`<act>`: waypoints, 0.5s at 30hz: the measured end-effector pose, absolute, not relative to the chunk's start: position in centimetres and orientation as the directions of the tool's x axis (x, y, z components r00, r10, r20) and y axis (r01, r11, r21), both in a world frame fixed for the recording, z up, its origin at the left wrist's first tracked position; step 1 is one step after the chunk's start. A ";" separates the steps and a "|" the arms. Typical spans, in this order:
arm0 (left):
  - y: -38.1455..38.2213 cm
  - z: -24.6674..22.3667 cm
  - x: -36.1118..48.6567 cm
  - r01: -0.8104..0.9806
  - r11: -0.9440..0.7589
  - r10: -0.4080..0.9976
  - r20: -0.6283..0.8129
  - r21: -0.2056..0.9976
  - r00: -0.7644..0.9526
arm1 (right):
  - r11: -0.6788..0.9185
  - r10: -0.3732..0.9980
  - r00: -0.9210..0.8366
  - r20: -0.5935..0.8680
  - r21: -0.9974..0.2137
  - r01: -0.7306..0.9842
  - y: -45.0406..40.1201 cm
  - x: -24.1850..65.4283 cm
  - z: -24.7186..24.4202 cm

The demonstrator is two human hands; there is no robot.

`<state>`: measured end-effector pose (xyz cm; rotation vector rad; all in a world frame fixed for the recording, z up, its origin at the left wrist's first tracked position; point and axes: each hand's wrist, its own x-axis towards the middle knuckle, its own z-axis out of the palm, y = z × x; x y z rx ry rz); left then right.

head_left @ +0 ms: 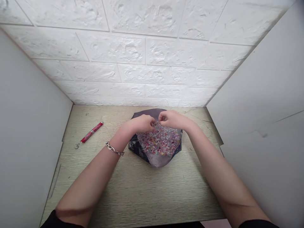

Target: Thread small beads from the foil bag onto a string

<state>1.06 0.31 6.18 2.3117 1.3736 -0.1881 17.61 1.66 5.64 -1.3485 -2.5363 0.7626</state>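
Many small pink, white and clear beads (162,141) fill a dark cloth bag (158,161) with a greyish lining, which lies spread open on the table. Over the upper left of the beads is my left hand (142,123), its fingers bent and closed round something I cannot make out. My right hand (172,119) is close beside it at the back of the beads, thumb and index finger pinched together. Whatever lies between those fingertips is too small to name. The two hands nearly meet.
A red tube-shaped item (92,132) lies on the pale wooden table (142,196) at the left, with a small metal piece (77,146) at its lower end. White brick-pattern wall (142,50) stands behind, with light panels at both sides.
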 end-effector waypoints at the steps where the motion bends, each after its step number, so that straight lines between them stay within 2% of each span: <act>1: 0.3 6.1 1.1 0.859 -0.399 0.806 -0.324 0.320 0.496 | 0.457 0.796 -0.599 -0.085 -0.564 0.688 1.7 17.8 5.6; 5: 0.4 6.3 0.9 0.855 -0.353 0.822 -0.311 0.380 0.477 | 0.373 0.742 -0.662 -0.105 -0.756 0.538 2.1 18.3 5.4; 9: 0.3 7.1 0.3 0.853 -0.415 0.820 -0.275 0.317 0.501 | 0.265 0.692 -0.706 -0.151 -0.857 0.442 2.5 18.9 5.6; 12: 0.3 7.4 0.0 0.857 -0.412 0.812 -0.301 0.308 0.499 | 0.279 0.739 -0.656 -0.154 -0.817 0.505 2.6 19.3 5.8; 15: 0.3 7.5 0.0 0.870 -0.394 0.819 -0.316 0.295 0.478 | 0.334 0.806 -0.572 -0.152 -0.680 0.653 2.4 19.3 6.3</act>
